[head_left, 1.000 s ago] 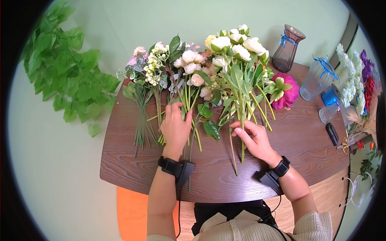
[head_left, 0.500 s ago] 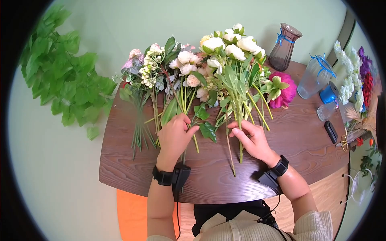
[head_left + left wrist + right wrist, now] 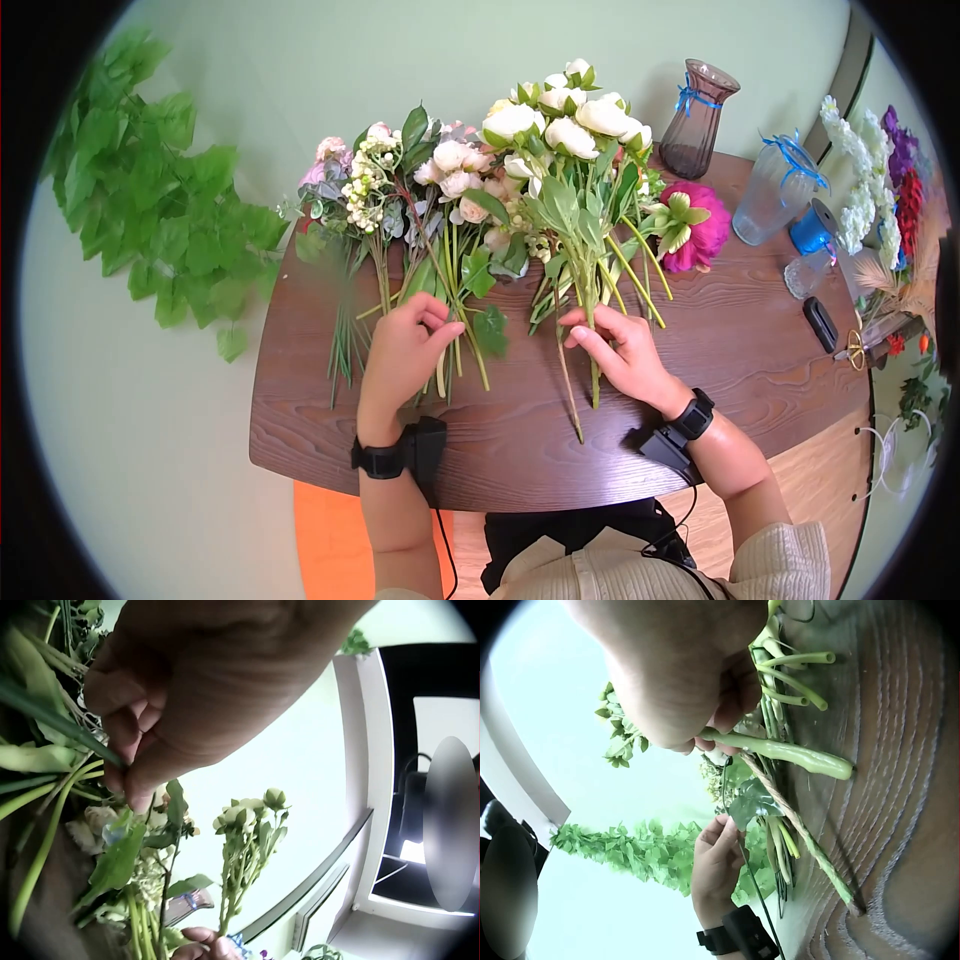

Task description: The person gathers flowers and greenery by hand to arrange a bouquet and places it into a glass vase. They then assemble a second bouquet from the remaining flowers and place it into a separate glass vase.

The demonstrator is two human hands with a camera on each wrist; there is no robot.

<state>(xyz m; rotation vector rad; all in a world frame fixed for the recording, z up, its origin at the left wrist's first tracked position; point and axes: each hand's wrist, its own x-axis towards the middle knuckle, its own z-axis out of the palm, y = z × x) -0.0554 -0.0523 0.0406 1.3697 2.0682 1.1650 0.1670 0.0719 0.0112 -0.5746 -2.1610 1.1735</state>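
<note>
My left hand (image 3: 405, 350) pinches a thin green leafy stem (image 3: 759, 891) between thumb and fingertips. One broad leaf (image 3: 490, 330) of it shows to the right of the hand. In my right hand (image 3: 625, 350) is the thick green stalk (image 3: 787, 754) of a bunch of white peonies (image 3: 605, 116), held upright with blooms away from me. A brownish stem (image 3: 568, 390) slants just beside the right fingertips. Behind the left hand lie pale pink roses (image 3: 460, 184), a spray of cream berries (image 3: 368, 190) and several loose stems.
A magenta flower (image 3: 700, 232) lies right of the peonies. Farther right stand a smoky vase (image 3: 692, 130), a clear vase (image 3: 765, 200), a blue ribbon spool (image 3: 812, 232) and a small glass (image 3: 805, 275). A black case (image 3: 820, 325) and gold-handled scissors (image 3: 855, 350) lie near the table's right edge.
My left hand has moved left and toward me, and the broad leaf has shifted left with it. The right hand keeps its grip on the peonies, whose blooms now lean slightly farther left.
</note>
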